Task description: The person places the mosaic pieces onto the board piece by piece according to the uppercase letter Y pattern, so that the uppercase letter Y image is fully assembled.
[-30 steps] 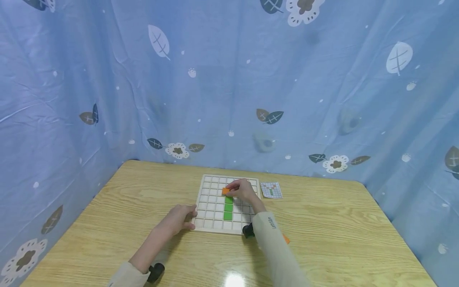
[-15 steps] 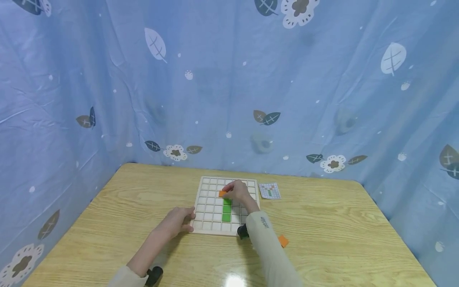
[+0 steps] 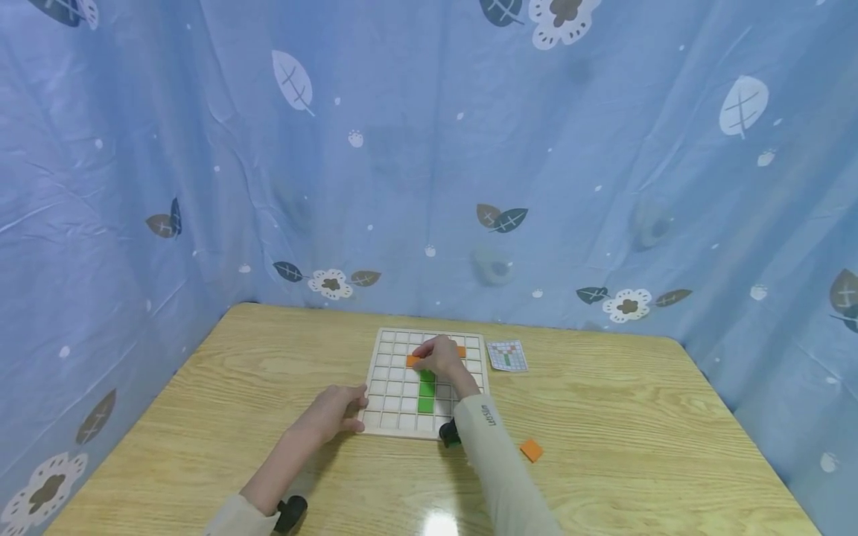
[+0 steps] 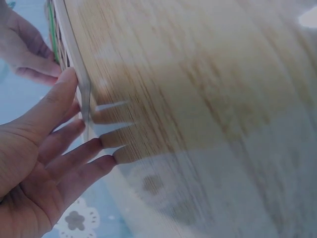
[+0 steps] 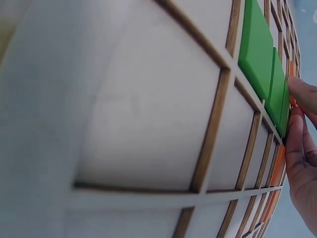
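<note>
A pale wooden grid board [image 3: 402, 435] with white cells lies toward the back of the table. Thumb and fingertips of my left hand [image 3: 331, 412] touch its left edge near the front corner, fingers extended, as the left wrist view also shows. With thumb and fingertips, my right hand [image 3: 442, 357] pinches an orange square tile [image 3: 412, 361] over the upper middle of the grid. Below it runs a column of green tiles [image 3: 426, 389]. Beyond the right hand sits another orange tile [image 3: 461, 351]; in the right wrist view, orange tiles [image 5: 278, 166] show in the grid.
A small printed card [image 3: 507, 356] with a coloured grid pattern lies right of the board. One loose orange tile [image 3: 532, 450] rests on the wooden table [image 3: 637, 417], close to the right sleeve. Behind the table hangs a blue patterned curtain [image 3: 375, 179].
My right hand has shifted slightly left with the orange tile, uncovering an orange tile at the right of the grid. The right forearm has moved left, exposing the loose tile. My left hand stays put.
</note>
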`<state>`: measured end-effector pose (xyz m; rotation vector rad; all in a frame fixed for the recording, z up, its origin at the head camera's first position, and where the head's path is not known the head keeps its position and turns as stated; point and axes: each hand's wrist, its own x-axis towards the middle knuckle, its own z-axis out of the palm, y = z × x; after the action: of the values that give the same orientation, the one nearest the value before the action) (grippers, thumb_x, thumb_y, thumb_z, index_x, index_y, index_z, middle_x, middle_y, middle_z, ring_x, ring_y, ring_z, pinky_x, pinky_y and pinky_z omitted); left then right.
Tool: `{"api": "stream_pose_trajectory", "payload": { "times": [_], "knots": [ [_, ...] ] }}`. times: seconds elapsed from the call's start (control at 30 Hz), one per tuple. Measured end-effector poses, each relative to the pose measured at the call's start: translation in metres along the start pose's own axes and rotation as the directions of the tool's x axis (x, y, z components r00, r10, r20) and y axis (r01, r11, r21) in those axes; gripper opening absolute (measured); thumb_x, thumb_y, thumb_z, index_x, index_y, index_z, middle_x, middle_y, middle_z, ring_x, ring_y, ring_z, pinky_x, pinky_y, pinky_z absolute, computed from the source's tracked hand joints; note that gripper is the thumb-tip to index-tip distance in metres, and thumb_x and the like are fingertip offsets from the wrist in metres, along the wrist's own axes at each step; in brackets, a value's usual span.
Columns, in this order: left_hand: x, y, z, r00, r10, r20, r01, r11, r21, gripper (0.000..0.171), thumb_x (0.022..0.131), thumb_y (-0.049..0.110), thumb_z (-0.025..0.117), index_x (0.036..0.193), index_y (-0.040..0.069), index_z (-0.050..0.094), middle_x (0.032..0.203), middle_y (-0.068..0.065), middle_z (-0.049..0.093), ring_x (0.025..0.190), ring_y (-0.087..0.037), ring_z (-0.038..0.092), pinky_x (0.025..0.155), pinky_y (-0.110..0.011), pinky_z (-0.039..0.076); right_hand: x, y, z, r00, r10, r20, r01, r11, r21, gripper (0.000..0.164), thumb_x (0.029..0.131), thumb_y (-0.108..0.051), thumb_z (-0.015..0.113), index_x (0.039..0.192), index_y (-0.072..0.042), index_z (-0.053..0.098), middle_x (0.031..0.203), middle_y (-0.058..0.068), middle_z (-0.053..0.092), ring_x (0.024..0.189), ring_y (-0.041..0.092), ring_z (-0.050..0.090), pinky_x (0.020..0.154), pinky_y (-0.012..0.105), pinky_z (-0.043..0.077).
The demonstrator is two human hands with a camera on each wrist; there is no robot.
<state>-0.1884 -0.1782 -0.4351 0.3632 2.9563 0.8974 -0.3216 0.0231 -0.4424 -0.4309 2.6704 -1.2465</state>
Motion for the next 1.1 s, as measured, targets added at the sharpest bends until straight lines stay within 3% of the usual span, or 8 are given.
{"api": "stream_pose_trajectory", "payload": {
  "times": [0.4,0.6,0.77,0.9,1.1],
  "knots": [
    [0.000,0.002,-0.001,1.000,-0.016,0.006,0.016,1.000,0.020,0.046,0.069,0.004,0.081,0.111,-0.007,0.066,0.115,-0.019,0.066,0.120,-0.039,0.053,0.103,-0.049,0.041,0.000,-0.001,0.001,1.000,-0.014,0.010,0.014,1.000,-0.014,0.015,0.077,-0.005,0.079,0.092,-0.004,0.074,0.081,0.003,0.065,0.074,0.014,0.057,0.063,0.026,0.051],
    [0.000,0.004,-0.002,1.000,-0.028,0.008,0.027,0.999,0.019,0.049,0.069,0.004,0.081,0.113,-0.008,0.065,0.111,-0.016,0.068,0.121,-0.038,0.052,0.104,-0.049,0.040,-0.009,0.006,-0.009,0.998,-0.062,-0.013,0.064,0.983,0.174,0.021,0.082,-0.002,0.073,0.103,0.002,0.071,0.100,0.014,0.065,0.090,0.024,0.063,0.073,0.033,0.056],
    [0.000,0.004,-0.003,1.000,-0.024,0.011,0.024,1.000,0.019,0.050,0.069,0.005,0.081,0.115,-0.009,0.064,0.109,-0.015,0.068,0.119,-0.038,0.053,0.103,-0.049,0.042,-0.022,0.016,-0.030,0.998,-0.062,-0.032,0.069,0.922,0.382,0.028,0.087,0.000,0.067,0.114,0.008,0.065,0.114,0.022,0.062,0.098,0.029,0.061,0.082,0.041,0.056],
    [-0.001,0.002,-0.003,1.000,-0.010,0.012,0.010,1.000,0.018,0.056,0.070,0.005,0.081,0.120,-0.012,0.060,0.105,-0.013,0.070,0.118,-0.038,0.055,0.102,-0.049,0.042,-0.030,0.028,-0.049,0.998,-0.027,-0.048,0.046,0.890,0.453,0.031,0.089,0.000,0.065,0.119,0.008,0.062,0.117,0.023,0.060,0.099,0.025,0.061,0.090,0.045,0.052],
    [-0.002,-0.001,0.001,1.000,0.023,0.001,-0.023,1.000,0.015,0.058,0.070,0.005,0.081,0.120,-0.012,0.058,0.102,-0.012,0.071,0.115,-0.037,0.057,0.102,-0.050,0.043,-0.064,0.051,-0.085,0.995,-0.080,0.052,0.056,0.929,0.366,0.032,0.093,-0.004,0.061,0.122,0.009,0.058,0.124,0.026,0.056,0.108,0.030,0.058,0.095,0.048,0.049]
  ]
}}
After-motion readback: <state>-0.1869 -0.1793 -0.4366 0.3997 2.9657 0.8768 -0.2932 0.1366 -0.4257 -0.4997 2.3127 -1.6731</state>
